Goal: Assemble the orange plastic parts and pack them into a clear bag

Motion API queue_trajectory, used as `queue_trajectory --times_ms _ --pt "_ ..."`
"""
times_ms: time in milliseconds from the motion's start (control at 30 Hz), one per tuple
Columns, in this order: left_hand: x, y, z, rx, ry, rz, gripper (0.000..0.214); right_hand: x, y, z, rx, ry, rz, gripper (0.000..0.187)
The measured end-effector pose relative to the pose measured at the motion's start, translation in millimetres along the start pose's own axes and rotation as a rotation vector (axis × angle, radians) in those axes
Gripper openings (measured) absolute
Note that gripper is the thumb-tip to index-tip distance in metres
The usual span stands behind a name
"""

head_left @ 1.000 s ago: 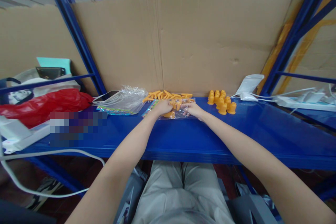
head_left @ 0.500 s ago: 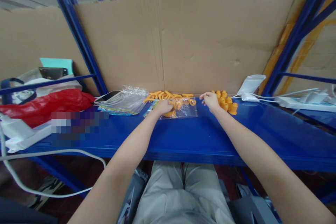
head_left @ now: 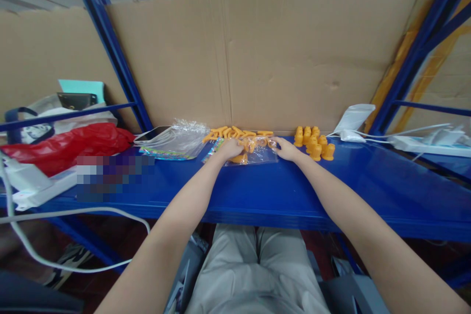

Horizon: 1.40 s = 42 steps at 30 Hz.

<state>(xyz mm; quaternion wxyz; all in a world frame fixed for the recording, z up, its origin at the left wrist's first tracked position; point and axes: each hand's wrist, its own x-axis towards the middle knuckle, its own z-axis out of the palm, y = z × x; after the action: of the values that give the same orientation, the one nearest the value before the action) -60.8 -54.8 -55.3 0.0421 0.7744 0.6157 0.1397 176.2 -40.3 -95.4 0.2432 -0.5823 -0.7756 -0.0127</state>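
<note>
My left hand is closed on the left part of a clear plastic bag with a colourful printed edge. Orange plastic pieces show in or under the bag beside my fingers. At the bag's right end, the fingers of my right hand are closed round a small round orange piece, partly hidden by them. Behind the bag lies a row of branching orange pieces. Several orange cup-shaped pieces stand right of my right hand.
Flat plastic bags and a phone lie to the left on the blue shelf. Farther left are a red bag and a white power strip. Cardboard closes the back; another power strip lies right.
My right hand has moved left, away from the cup-shaped pieces, to the round piece at the bag's right end. My left hand has stayed on the bag.
</note>
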Motion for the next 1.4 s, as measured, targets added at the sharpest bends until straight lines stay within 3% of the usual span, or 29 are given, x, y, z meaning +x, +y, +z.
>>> queue_trajectory --times_ms 167,333,633,900,1167,1400 --pt "0 2 -1.2 -0.005 -0.02 0.007 0.025 -10 -17 -19 -0.199 -0.024 0.17 0.039" --pt "-1 3 -2.7 -0.01 -0.027 0.025 0.023 -13 -25 -29 -0.193 -0.042 0.303 0.039" --pt "4 0 2.9 -0.002 -0.008 -0.028 0.03 -7 1 -36 0.033 0.276 0.365 0.032" --pt "5 -2 6.4 0.038 0.035 -0.014 0.035 -4 11 -41 0.036 0.498 0.33 0.036" --pt "2 -1 2.9 0.042 0.003 0.011 0.032 -8 8 -51 0.037 0.614 0.255 0.039" --pt "2 1 3.9 0.025 0.006 -0.008 0.031 2 22 -41 0.124 0.671 0.129 0.033"
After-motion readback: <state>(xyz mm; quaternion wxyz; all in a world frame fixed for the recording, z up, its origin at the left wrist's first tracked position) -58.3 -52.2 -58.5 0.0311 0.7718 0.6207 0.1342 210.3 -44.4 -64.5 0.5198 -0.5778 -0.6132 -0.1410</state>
